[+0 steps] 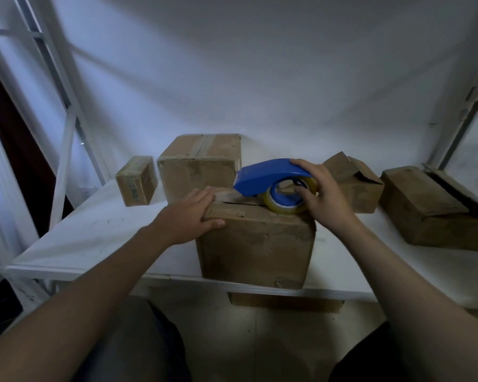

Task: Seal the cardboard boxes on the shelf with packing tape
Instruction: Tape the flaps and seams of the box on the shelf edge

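Note:
A brown cardboard box stands at the front edge of the white shelf, its top flaps meeting in a seam. My left hand lies over the box's top left corner, fingers flat on the flap and thumb down the front face. My right hand grips a blue tape dispenser with a roll of clear tape, resting on the box top at the right. The dispenser's nose points left along the seam.
Behind stand a larger taped box and a small box at the left. At the right sit a box with open flaps and a low long box. Another box shows under the shelf. White frame posts rise at both sides.

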A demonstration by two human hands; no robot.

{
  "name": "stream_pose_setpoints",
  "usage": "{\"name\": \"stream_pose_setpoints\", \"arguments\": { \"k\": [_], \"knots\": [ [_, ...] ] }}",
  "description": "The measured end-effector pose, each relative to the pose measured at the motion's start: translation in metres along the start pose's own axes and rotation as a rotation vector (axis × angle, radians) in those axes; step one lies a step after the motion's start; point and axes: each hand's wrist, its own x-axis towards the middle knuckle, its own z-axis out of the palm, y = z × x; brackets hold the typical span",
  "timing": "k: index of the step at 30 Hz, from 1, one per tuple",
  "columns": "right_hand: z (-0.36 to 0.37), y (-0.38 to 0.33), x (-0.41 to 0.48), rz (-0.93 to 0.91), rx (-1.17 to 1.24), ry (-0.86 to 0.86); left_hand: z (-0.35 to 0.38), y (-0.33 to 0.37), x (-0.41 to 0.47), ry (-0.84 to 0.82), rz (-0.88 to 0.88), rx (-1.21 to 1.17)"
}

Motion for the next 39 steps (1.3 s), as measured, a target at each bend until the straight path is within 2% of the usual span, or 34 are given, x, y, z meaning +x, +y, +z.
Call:
{"name": "stream_pose_setpoints", "arguments": {
  "k": [5, 8, 14, 17, 25, 33, 39],
  "knots": [
    [0.062, -0.036, 0.025, -0.006, 0.069, -0.071, -0.007, -0.046, -0.01, -0.032, -0.128, 0.053],
    [0.074, -0.044, 0.036, 0.025, 0.05, -0.107, -0.007, -0.057, -0.011, -0.037, -0.136, 0.102],
    [0.07, -0.039, 0.048, 0.035, 0.005, -0.161, -0.008, -0.055, -0.008, -0.061, -0.152, 0.072],
    [0.065, -0.044, 0.054, -0.018, -0.017, -0.17, -0.008, -0.056, -0.01, -0.073, -0.156, 0.032],
    [0.014, -0.027, 0.054, -0.048, -0.093, -0.194, -0.003, -0.059, -0.011, -0.047, -0.166, -0.02],
    [0.02, -0.024, 0.047, -0.03, -0.16, -0.196, -0.003, -0.059, -0.002, -0.067, -0.164, 0.171],
    [0.022, -0.025, 0.049, -0.044, -0.198, -0.217, -0.007, -0.017, 0.009, -0.099, -0.113, 0.212]
  ]
}}
